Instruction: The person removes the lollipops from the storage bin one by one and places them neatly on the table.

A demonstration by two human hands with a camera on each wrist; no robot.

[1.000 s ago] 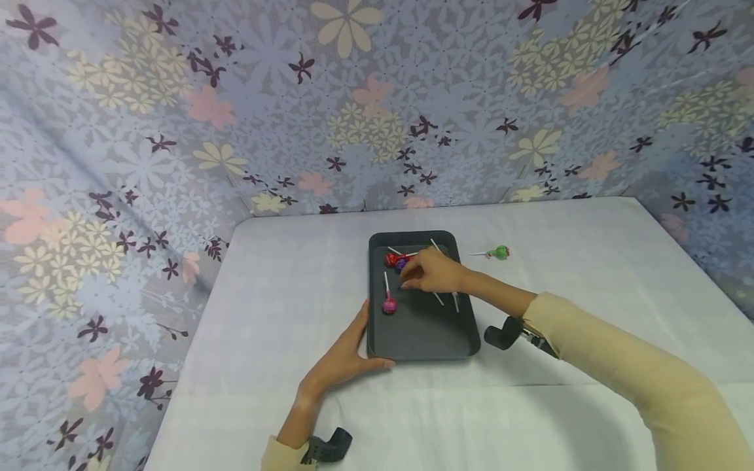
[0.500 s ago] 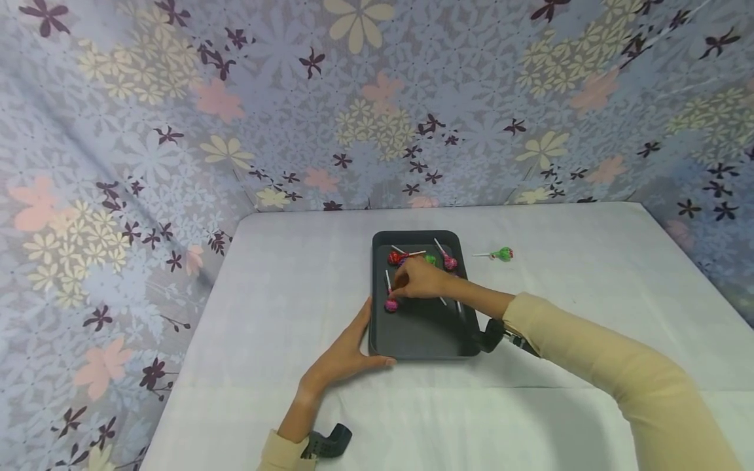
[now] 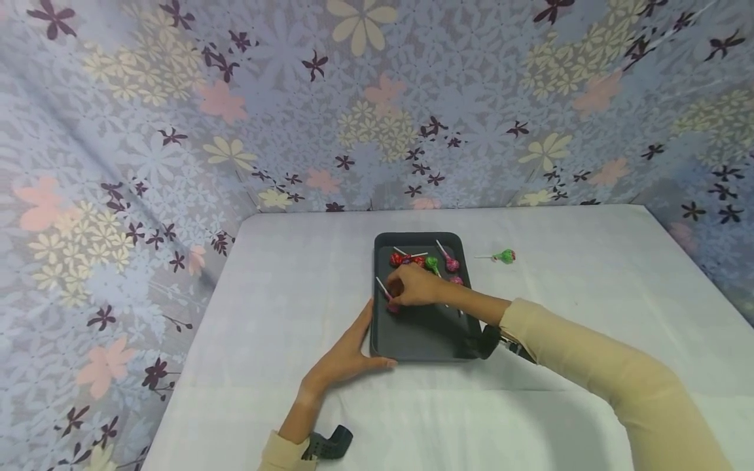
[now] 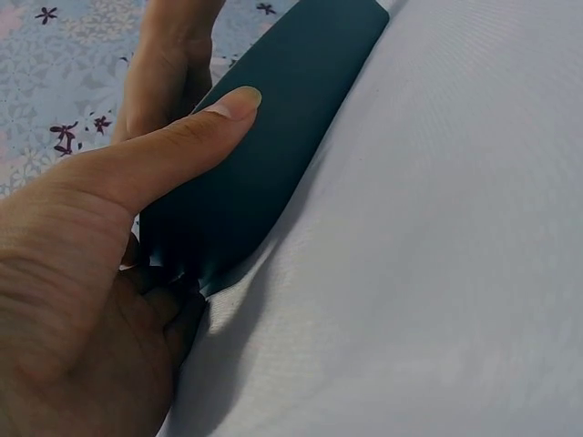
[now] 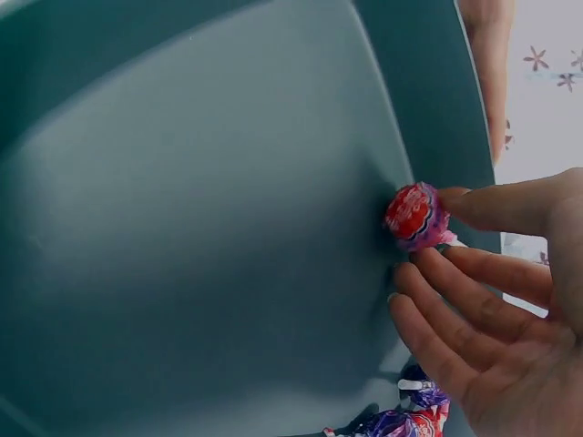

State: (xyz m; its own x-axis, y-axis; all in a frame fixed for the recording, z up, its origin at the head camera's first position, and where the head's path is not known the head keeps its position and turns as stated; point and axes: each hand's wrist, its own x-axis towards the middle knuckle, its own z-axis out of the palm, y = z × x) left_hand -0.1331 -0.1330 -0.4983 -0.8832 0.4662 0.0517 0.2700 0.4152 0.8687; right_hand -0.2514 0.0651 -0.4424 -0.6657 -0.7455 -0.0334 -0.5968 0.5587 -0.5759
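My right hand [image 3: 415, 286] reaches into the dark grey tray [image 3: 424, 343]. Its thumb and index finger pinch a pink-and-red wrapped lollipop [image 5: 414, 217] near the tray's left wall; the white stick points up and left in the head view. The other fingers stretch out beside the candy. At the near left corner, my left hand [image 3: 341, 358] holds the tray, its thumb [image 4: 187, 150] along the near outer wall and its fingers along the left side. Red lollipops [image 3: 396, 260], a green one [image 3: 432, 263] and a pink one [image 3: 451, 264] lie toward the tray's far end.
A green lollipop [image 3: 506, 256] lies on the white cloth to the right of the tray, its stick pointing left. Behind the white-covered table [image 3: 283, 275] hangs a floral cloth [image 3: 283, 118]. Another pink lollipop [image 3: 456, 280] lies close to my right forearm.
My right hand has moved left and nearer from the lollipops at the far end to the pink lollipop, whose stick has swung left. The left hand keeps its place on the tray.
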